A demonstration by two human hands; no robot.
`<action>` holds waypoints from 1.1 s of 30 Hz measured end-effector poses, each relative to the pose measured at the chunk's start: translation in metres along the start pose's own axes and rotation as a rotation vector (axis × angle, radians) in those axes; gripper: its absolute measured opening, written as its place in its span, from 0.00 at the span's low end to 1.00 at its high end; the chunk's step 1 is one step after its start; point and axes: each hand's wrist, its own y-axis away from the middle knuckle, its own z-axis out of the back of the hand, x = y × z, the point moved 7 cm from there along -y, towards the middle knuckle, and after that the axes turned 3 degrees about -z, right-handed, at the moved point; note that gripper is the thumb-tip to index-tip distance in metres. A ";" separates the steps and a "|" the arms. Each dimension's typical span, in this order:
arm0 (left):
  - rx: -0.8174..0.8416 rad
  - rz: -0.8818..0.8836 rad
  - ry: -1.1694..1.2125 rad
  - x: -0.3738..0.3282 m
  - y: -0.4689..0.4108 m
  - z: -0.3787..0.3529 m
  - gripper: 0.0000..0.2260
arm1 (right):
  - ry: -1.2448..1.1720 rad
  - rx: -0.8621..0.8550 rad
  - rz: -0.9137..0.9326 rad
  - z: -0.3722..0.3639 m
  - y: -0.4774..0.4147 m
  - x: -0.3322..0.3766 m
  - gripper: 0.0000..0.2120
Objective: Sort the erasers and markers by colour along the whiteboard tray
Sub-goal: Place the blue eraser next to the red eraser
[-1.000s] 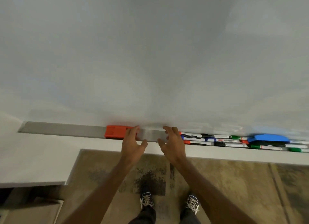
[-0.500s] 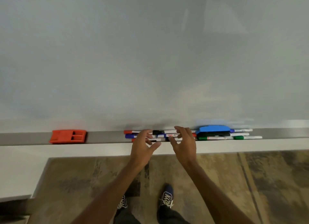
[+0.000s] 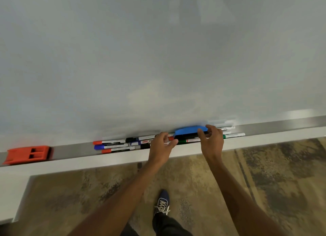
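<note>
A blue eraser point(image 3: 188, 130) lies on top of a pile of markers in the metal tray point(image 3: 74, 150). My right hand point(image 3: 212, 142) grips its right end, thumb in front and fingers over the back. My left hand point(image 3: 161, 146) hovers over the markers just left of the blue eraser, fingers curled and apart, holding nothing. Red-, blue- and black-capped markers point(image 3: 114, 145) lie mixed to the left of my hands. A green-capped marker point(image 3: 234, 135) sticks out to the right. A red eraser point(image 3: 28, 154) sits alone at the tray's far left.
The whiteboard point(image 3: 158, 59) rises right behind the tray. Bare tray runs between the red eraser and the markers, and again to the right point(image 3: 282, 124) of the pile. A white ledge point(image 3: 105, 160) fronts the tray; patterned floor and my shoe point(image 3: 163, 203) lie below.
The view and both hands have shifted right along the tray, away from the red eraser. My right hand has reached the blue eraser and closed on its right end.
</note>
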 end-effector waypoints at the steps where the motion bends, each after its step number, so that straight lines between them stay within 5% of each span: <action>1: 0.002 0.007 -0.019 -0.002 -0.004 -0.006 0.14 | 0.014 0.011 -0.043 0.002 -0.007 -0.007 0.19; 6: 0.022 0.068 -0.068 -0.008 -0.017 -0.028 0.12 | 0.062 0.102 -0.129 0.001 -0.032 -0.025 0.23; 12: 0.017 0.128 -0.085 -0.012 -0.018 -0.040 0.11 | 0.045 0.161 -0.121 -0.007 -0.034 -0.023 0.16; 18: -0.103 0.092 0.030 -0.020 -0.006 -0.017 0.05 | -0.087 0.161 -0.158 -0.003 -0.019 -0.023 0.16; 23: -0.233 0.045 0.090 -0.018 0.009 0.026 0.10 | -0.196 0.280 -0.154 -0.011 0.001 -0.019 0.19; 29: -0.277 0.003 0.093 -0.002 0.033 0.078 0.13 | -0.039 0.500 0.050 -0.043 0.032 0.017 0.30; 33: -0.292 -0.054 0.126 0.014 0.047 0.117 0.18 | 0.086 0.555 0.242 -0.068 0.059 0.049 0.28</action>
